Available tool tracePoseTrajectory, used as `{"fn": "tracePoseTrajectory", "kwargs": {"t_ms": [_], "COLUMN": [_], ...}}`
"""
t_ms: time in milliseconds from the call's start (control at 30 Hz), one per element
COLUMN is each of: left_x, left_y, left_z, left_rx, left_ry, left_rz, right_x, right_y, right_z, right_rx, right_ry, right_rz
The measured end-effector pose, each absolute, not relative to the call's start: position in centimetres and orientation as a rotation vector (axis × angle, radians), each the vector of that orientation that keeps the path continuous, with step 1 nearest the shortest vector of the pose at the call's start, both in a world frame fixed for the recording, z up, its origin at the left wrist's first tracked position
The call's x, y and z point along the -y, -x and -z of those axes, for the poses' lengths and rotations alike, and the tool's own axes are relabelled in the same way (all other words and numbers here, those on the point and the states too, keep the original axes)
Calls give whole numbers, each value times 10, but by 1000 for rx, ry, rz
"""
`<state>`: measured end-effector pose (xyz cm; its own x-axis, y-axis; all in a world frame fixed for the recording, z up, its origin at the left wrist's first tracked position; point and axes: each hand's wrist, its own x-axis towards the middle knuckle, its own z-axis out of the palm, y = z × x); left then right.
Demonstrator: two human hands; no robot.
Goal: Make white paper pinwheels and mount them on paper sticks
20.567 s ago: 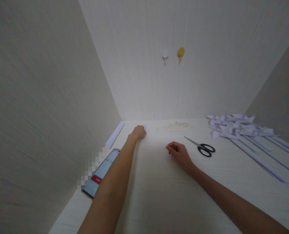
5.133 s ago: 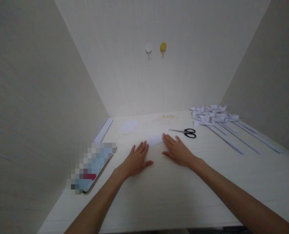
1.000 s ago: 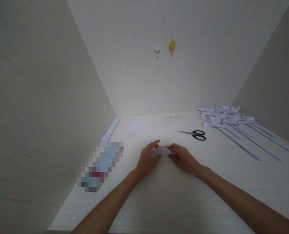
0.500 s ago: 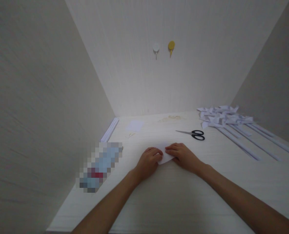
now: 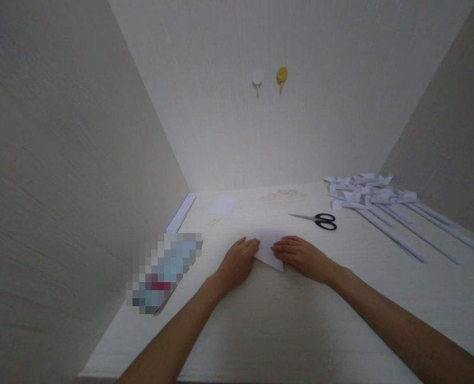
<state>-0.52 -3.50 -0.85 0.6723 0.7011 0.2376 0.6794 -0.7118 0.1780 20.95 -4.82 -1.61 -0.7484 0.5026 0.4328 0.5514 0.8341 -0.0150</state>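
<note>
A small piece of white paper (image 5: 267, 249) lies on the table between my hands, its near edge slanting down to a corner on the right. My left hand (image 5: 238, 261) holds its left edge, fingers together and curled. From the other side, my right hand (image 5: 303, 257) has its fingertips on the paper's right part, with the thumb hidden underneath. Just beyond my right hand rest scissors (image 5: 315, 218) with black handles, the blades pointing left.
Several white paper pinwheels on paper sticks (image 5: 371, 197) lie at the right. On the left are white paper rods (image 5: 181, 212), a blurred-out packet (image 5: 168, 272), a square paper sheet (image 5: 223, 205) and small thin bits (image 5: 213, 221). Two hooks (image 5: 282, 76) hang on the back wall.
My hands have moved a little apart, the left one to the left, and more of the paper shows. Its near corner now points down at the right.
</note>
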Motion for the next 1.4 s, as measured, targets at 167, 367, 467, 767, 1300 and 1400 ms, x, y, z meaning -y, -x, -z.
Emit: {"fn": "tracePoseTrajectory", "kwargs": {"t_ms": [167, 367, 467, 767, 1300, 1400], "left_x": [35, 33, 35, 47, 54, 53], "left_y": [11, 19, 21, 11, 5, 6], "left_z": [4, -6, -10, -17, -18, -20], "left_rx": [-1044, -951, -904, -744, -672, -661], "left_ry": [-2774, -2730, -2730, -2845, -2773, -2783], "left_rz": [-315, -195, -177, -113, -44, -15], "right_x": [51, 51, 51, 44, 36, 34], "right_y": [-210, -213, -215, -217, -221, -221], "right_z": [14, 12, 11, 8, 14, 14], "right_rx": [2582, 2475, 2335, 1942, 1791, 1808], "right_ry": [831, 876, 928, 1164, 1267, 1297], "right_rz": [8, -312, -452, -742, -857, -843]}}
